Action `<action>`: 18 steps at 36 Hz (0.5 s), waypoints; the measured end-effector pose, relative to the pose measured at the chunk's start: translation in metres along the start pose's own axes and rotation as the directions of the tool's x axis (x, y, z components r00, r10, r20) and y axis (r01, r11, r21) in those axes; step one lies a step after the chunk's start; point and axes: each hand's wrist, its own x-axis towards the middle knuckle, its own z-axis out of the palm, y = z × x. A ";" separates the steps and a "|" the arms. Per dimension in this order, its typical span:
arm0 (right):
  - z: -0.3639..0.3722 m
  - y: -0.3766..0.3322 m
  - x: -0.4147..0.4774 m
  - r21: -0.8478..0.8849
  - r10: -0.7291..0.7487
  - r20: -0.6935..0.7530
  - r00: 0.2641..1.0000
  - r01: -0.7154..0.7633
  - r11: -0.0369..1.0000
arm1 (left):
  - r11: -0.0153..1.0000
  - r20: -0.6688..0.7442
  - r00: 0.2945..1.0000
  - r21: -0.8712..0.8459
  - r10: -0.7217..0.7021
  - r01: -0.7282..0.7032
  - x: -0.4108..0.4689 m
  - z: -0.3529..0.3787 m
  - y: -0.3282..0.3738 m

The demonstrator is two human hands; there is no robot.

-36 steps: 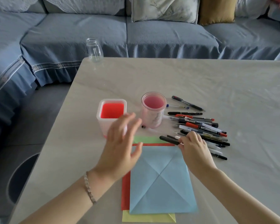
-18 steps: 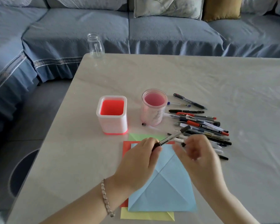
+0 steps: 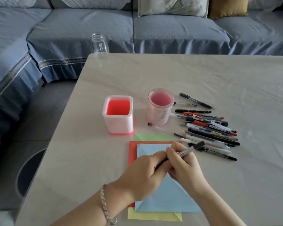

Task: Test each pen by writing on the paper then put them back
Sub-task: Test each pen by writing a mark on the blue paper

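Your left hand curls its fingers round the lower end of the grey pen, and your right hand pinches the barrel just above, over the blue paper directly beneath the fingers. The pile of pens lies on the counter just beyond and right of the right fingers. The square holder and round cup stand farther beyond the fingers.
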 end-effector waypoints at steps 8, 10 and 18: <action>-0.019 -0.003 0.005 -0.149 -0.150 -0.121 0.981 0.131 0.980 | 0.919 -0.080 0.963 0.288 -0.256 0.268 -0.015 -0.026 -0.029; -0.028 0.001 0.008 -0.169 -0.160 -0.200 0.967 0.127 0.977 | 0.878 -0.278 0.930 0.346 -0.242 0.331 -0.020 -0.037 -0.042; -0.031 0.016 0.007 -0.147 -0.093 -0.319 0.943 0.048 0.988 | 0.716 -0.477 0.870 0.650 0.124 0.255 -0.027 -0.056 -0.114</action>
